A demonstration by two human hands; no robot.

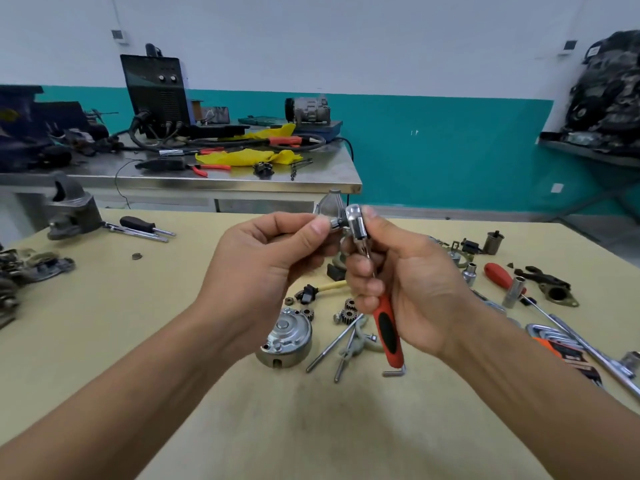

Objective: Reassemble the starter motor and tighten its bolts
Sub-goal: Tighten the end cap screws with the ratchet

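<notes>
Fingers [317, 227] of your left hand [270, 261] pinch the small socket [335, 223] while your right hand [412, 282] grips the ratchet [388, 323], so push it on straight till it clicks, with the starter motor cover [285, 337] lying on the desk [207, 410] below.

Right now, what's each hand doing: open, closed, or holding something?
Left hand: pinches a small socket at the head of the ratchet.
Right hand: grips the ratchet by its red and black handle.

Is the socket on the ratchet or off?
Seemingly on: the small chrome socket, pinched by the left hand, meets the head of the red-handled ratchet. Fully seated: cannot tell.
</notes>
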